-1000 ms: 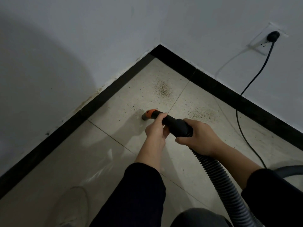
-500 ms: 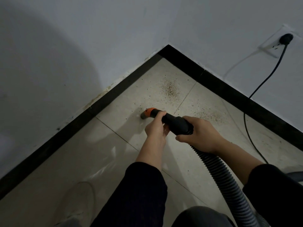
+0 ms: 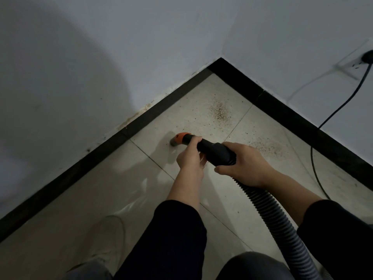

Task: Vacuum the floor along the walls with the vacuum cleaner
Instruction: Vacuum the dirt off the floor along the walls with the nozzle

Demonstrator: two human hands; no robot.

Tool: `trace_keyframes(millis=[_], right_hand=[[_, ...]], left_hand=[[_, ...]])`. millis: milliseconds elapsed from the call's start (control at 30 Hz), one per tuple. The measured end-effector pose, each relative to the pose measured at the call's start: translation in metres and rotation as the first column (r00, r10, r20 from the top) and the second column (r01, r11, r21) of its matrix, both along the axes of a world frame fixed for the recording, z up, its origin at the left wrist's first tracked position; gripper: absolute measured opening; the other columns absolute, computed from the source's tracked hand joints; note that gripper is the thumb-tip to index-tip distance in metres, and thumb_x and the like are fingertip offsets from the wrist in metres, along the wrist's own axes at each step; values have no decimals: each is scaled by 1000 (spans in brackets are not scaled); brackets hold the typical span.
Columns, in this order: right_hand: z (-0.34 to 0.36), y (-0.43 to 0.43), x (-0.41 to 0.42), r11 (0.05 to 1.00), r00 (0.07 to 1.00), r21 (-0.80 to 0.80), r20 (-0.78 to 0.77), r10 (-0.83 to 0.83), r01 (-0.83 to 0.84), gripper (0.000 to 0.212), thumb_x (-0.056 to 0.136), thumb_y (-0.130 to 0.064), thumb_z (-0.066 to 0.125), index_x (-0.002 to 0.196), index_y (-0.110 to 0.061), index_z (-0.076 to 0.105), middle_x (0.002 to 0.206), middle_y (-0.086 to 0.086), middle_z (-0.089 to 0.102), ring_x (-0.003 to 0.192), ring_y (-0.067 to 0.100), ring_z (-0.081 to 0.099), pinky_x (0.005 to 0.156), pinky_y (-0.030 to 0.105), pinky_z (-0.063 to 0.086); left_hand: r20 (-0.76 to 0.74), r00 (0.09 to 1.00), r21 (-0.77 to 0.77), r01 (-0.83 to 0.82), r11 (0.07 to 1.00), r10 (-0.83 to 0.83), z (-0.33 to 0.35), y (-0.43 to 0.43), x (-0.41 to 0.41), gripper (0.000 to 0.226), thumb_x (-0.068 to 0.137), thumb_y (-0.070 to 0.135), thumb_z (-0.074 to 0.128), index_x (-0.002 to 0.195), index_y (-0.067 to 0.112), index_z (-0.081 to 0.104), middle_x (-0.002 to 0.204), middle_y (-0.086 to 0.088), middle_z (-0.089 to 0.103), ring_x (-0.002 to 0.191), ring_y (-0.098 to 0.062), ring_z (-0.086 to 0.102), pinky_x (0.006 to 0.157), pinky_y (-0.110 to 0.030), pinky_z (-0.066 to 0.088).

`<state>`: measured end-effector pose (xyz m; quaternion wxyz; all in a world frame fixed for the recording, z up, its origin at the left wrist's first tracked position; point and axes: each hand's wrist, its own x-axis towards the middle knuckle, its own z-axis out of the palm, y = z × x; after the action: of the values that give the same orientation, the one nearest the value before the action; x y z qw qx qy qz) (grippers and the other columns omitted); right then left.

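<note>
nozzle (image 3: 177,140) works the floor (image 3: 121,199) by the baseboard (image 3: 101,155), left grip (image 3: 190,158) and right grip (image 3: 245,164) both clasping the tube (image 3: 216,151); next, likely a push toward the grit (image 3: 220,113) at two o'clock.

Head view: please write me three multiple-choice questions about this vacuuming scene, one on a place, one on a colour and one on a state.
1. Where is the tip of the nozzle?
A. on the floor tile near the left skirting board
B. against the wall outlet
C. on the corner dirt

2. What colour is the nozzle's collar?
A. blue
B. orange
C. green

3. What is the state of the plug?
A. lying on the floor
B. held in one hand
C. inserted in the socket

Answers:
1 A: the tip rests beside the skirting board, apart from the dirt patch.
2 B: the collar behind the grey tip is orange.
3 C: the plug sits in the socket, while the left hand and right hand grip the vacuum tube.
</note>
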<state>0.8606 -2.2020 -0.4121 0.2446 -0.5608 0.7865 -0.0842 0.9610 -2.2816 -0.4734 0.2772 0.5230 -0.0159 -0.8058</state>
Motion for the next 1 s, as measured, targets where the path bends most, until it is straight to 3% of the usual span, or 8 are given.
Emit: trace_keyframes(millis=[200,400,633,800,1000], right_hand=[[1,-3,5,1000,1000,3,-8,28,-28,34,76,-33,73,106,-21,62,84,0,66,74,14,61,64,29,49],[1,-4,14,998,998,-1,-5,69,-69,33,76,-33,73,106,-22,62,83,-1,65,73,11,59,62,23,46],[1,-8,22,993,992,-12,38,120,-120,35,75,-32,74,108,-28,62,86,-5,64,77,11,60,69,28,50],[-2,-14,26,989,987,-26,53,149,-147,36,74,-32,74,108,-27,62,87,-5,65,78,13,60,71,34,52],[-9,-27,38,984,982,-56,81,172,-168,33,73,-30,73,104,-26,61,85,-3,64,77,15,60,71,38,52]], left_hand=[[-3,999,13,-39,999,39,4,2,9,21,81,12,75,90,4,57,95,-13,68,94,-28,69,79,-35,60],[8,998,12,-62,998,62,3,4,21,24,80,13,75,95,3,58,100,-14,69,97,-29,68,84,-36,59],[24,992,17,-124,992,124,4,7,33,19,82,12,73,88,6,57,97,-13,68,97,-28,68,87,-36,58],[23,988,6,-151,989,150,2,3,42,19,81,11,74,90,5,58,96,-13,68,93,-26,68,77,-33,60],[38,986,-17,-160,987,160,0,-9,57,23,82,13,73,98,4,59,99,-13,69,96,-27,69,77,-33,60]])
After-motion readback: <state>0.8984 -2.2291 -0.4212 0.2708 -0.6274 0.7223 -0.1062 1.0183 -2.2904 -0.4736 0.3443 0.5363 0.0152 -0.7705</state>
